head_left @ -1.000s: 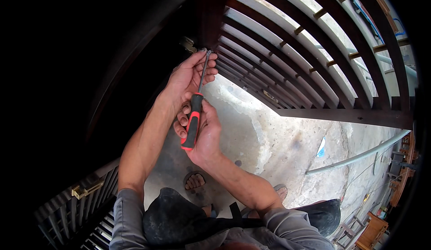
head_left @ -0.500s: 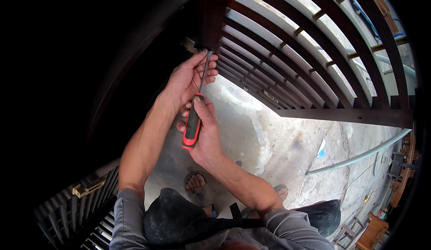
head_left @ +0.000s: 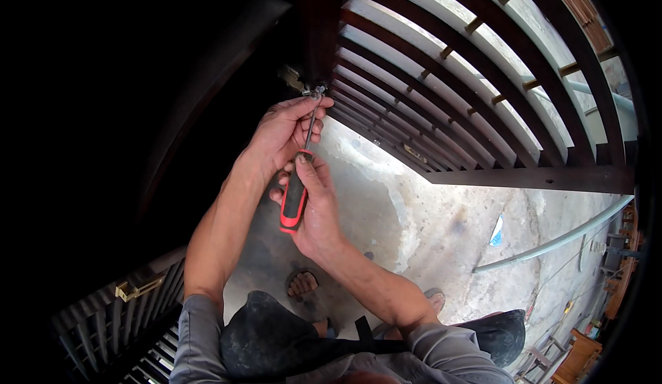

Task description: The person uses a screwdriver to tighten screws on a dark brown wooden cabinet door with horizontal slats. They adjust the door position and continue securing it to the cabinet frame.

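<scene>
A screwdriver [head_left: 295,194] with a black and red handle and a thin metal shaft points away from me. My right hand [head_left: 318,201] is wrapped around its handle, thumb lying along the top. Farther up, my left hand [head_left: 281,134] is closed about the front end of the shaft, thumb and fingers near the tip. Just beyond those fingertips is a small shiny metal fitting [head_left: 317,92] beside a dark wooden post [head_left: 321,35]; its details are too small to make out. A brass-coloured piece [head_left: 291,77] sits in shadow left of it.
A dark slatted wooden panel [head_left: 531,179] with curved bars fills the upper right. Another slatted part with a brass latch [head_left: 136,289] is at lower left. On the concrete floor [head_left: 434,225] are a pale hose [head_left: 552,246] and a blue-white scrap [head_left: 496,231]. My sandalled feet are below.
Both hands and the screwdriver have shifted slightly toward me. The metal fitting now shows beyond the left fingertips. The view has also moved a little.
</scene>
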`<act>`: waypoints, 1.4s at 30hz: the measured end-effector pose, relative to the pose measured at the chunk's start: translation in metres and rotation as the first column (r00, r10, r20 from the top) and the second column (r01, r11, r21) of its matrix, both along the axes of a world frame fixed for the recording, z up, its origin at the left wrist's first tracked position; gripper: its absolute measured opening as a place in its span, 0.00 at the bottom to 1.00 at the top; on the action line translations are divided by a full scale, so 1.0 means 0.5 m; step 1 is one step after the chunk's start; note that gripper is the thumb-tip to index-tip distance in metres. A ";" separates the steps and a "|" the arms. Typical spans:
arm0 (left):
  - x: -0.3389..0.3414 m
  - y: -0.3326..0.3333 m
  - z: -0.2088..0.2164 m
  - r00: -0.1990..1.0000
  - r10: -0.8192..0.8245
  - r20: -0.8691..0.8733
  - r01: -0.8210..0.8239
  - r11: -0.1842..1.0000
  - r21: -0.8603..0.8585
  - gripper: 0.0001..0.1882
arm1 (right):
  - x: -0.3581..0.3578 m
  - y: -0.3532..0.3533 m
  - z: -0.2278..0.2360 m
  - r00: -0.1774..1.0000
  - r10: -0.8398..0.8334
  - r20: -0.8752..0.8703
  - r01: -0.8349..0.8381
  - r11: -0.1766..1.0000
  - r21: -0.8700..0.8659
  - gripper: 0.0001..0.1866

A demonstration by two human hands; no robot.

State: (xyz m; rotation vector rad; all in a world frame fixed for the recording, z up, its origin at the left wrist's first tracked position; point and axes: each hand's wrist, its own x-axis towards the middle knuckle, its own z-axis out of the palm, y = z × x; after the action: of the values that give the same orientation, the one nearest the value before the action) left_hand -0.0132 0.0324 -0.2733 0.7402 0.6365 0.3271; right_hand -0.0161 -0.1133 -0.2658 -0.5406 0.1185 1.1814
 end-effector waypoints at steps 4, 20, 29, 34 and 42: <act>-0.004 0.010 0.009 0.998 -0.048 -0.034 0.049 0.998 0.033 0.12 | -0.004 -0.014 -0.012 0.983 0.130 -0.130 -0.107 0.980 0.170 0.20; 0.003 0.023 0.032 0.992 -0.086 -0.095 0.089 0.996 0.032 0.13 | -0.034 -0.034 -0.058 0.935 0.340 0.098 -0.350 0.930 0.112 0.19; 0.007 0.023 0.017 0.995 -0.070 -0.075 0.075 0.995 0.068 0.14 | 0.003 -0.064 -0.026 0.920 0.381 -0.092 -0.367 0.920 0.139 0.19; 0.024 0.012 0.025 0.991 0.029 -0.132 -0.022 0.998 0.056 0.15 | -0.012 -0.054 -0.049 0.966 0.259 -0.005 -0.259 0.966 -0.018 0.28; 0.030 0.021 0.008 0.994 0.080 -0.072 -0.079 0.997 0.013 0.13 | 0.013 -0.055 -0.019 0.896 0.348 -0.274 -0.281 0.925 0.256 0.23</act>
State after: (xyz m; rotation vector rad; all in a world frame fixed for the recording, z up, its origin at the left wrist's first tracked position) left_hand 0.0018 0.0430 -0.2693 0.7405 0.7347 0.3787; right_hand -0.0098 -0.1409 -0.2751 -0.1812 0.1809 1.5768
